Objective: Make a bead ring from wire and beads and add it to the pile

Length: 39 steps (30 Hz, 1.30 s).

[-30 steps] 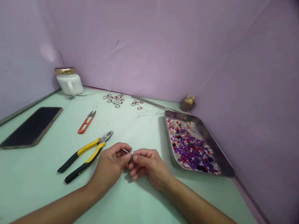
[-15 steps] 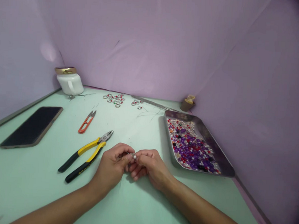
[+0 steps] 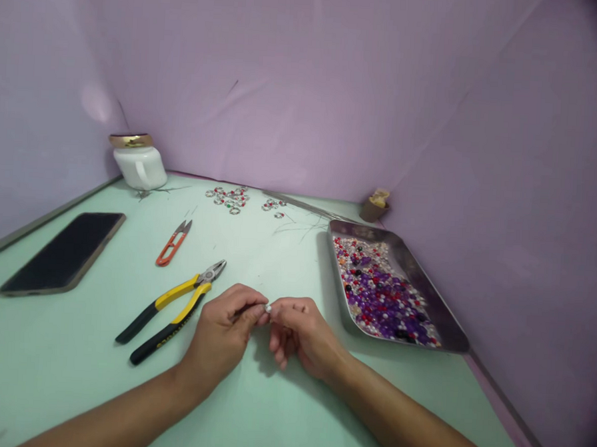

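My left hand [image 3: 227, 330] is closed in a pinch on a small beaded ring [image 3: 268, 309], of which only a pale, shiny bit shows between the fingertips. Thumb and forefinger of my right hand [image 3: 303, 334] pinch the same small piece from the other side, with the other fingers curled below. Most of the ring is hidden by the fingers. Left of my left hand lie pliers [image 3: 184, 304] with yellow and black handles, jaws pointing away. Several finished-looking beaded rings [image 3: 230, 198] are grouped at the back of the table.
A metal tray [image 3: 342, 299] of purple, red and white beads stands at right. Orange thread snips [image 3: 172, 245] and a phone [image 3: 64, 254] lie at left. Behind them is a white jar [image 3: 140, 166] with a gold lid. Thin wires [image 3: 299, 205] and a small brown pot [image 3: 374, 209] sit at the back.
The lower fingers of my right hand have moved slightly right, away from my left hand. Both hands keep their pinch on the small piece.
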Tool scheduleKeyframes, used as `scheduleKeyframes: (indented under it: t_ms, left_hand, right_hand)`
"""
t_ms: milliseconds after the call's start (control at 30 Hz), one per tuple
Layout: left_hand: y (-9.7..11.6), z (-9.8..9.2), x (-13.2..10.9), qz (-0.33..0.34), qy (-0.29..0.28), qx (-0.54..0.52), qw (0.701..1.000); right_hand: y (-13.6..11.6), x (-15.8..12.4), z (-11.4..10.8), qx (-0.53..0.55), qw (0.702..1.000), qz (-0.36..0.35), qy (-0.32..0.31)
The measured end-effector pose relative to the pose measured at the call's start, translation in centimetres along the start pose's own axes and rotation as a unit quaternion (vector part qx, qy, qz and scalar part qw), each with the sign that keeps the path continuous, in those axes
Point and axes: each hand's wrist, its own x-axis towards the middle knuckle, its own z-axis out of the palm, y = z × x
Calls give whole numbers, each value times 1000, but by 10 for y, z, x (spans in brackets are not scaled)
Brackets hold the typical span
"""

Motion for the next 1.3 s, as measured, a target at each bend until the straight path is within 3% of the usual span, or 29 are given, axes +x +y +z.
scheduleKeyframes:
  t_ms: [167,367,533,700,1067,1200,1300]
  left_hand:
    - [-1,2,-1,-19,-15,-5,1000]
    - [1,1,0,-71,-16,-67,995]
    - [4,1,0,-70,-21,-72,995]
    - [5,1,-3,-57,-21,-62,996]
    - [6,2,-2,-95,-16,-106,990]
    - [3,2,-1,-97,3,-84,992]
    - [1,0,1,-80,18,-43,996]
  right_hand:
    - [1,0,0,-1,1000,-13,2]
    - [5,1,-5,29,998,-36,-41]
    - [8,3,-6,38,997,-43,-49]
    - [9,3,-5,28,998,-39,-27]
    - [7,1,0,-1,998,-59,-9]
    - [7,1,-2,33,998,-52,-19]
    - [6,1,-1,3,997,-72,8]
